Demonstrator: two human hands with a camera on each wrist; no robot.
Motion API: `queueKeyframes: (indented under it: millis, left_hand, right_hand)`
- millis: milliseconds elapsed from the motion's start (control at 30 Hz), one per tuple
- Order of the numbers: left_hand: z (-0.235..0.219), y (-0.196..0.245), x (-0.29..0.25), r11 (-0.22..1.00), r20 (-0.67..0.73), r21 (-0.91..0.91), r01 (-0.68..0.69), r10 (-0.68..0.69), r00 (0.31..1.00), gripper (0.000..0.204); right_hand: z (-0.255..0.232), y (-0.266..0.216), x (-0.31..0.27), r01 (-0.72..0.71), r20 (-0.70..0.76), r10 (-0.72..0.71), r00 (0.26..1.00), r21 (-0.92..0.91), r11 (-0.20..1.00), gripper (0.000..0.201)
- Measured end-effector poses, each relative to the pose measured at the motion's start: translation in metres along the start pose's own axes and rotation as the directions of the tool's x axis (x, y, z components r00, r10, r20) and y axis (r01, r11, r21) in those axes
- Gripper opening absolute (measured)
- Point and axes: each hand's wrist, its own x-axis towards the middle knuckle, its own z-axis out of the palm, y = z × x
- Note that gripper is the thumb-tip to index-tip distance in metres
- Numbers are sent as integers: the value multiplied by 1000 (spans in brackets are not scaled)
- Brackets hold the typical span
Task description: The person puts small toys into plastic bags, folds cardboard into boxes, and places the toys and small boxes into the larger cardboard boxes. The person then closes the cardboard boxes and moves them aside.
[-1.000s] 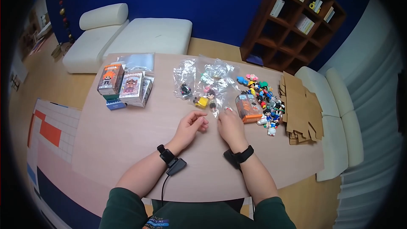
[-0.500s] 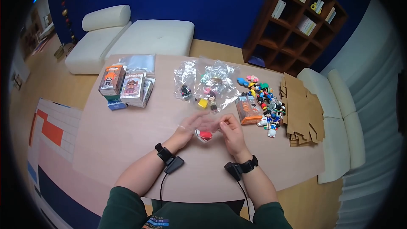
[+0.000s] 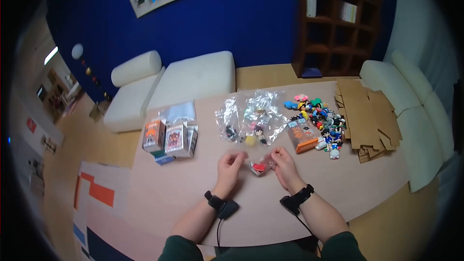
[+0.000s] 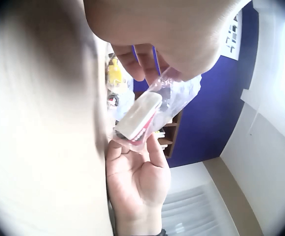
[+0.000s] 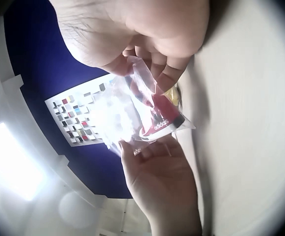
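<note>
A small red and white item (image 3: 258,167) with white lettering on its red side lies inside a clear plastic bag (image 4: 180,101). In the head view it is low over the table (image 3: 251,203), between both hands. My left hand (image 3: 228,170) pinches one edge of the bag with thumb and fingers. On the other side my right hand (image 3: 287,170) grips the bag's plastic near the item. The right wrist view shows the item's red face (image 5: 166,114) through the crinkled film, and the left wrist view shows its smooth white side.
Boxed figures (image 3: 175,140) stand at the left beside flat clear bags (image 3: 181,112). Bagged figures (image 3: 257,135) lie beyond the hands. To the right are an orange box (image 3: 303,136), a heap of loose toy figures (image 3: 333,128) and flattened brown cardboard (image 3: 369,121).
The head view has tilted upward. Both hands came together at the bag; the red and white item came into view between them, and the left fingers closed on the plastic.
</note>
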Motion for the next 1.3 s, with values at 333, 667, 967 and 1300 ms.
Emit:
queueKeyframes:
  millis: [333, 667, 967, 1300]
  left_hand:
    - [6, 55, -4, 933, 252, 307, -187, 110, 962, 19]
    - [13, 53, -10, 908, 221, 419, 13, -116, 968, 23]
    - [5, 2, 0, 921, 527, 344, -182, -29, 849, 78]
    - [-8, -15, 8, 995, 497, -25, 97, -72, 865, 66]
  right_hand:
    - [36, -61, -37, 765, 647, -513, 565, -643, 32, 46]
    - [37, -65, -45, 665, 629, -477, 614, -738, -117, 24]
    - [44, -72, -49, 644, 535, -395, 747, -729, 232, 21]
    - [30, -77, -39, 568, 411, -427, 806, -741, 359, 13]
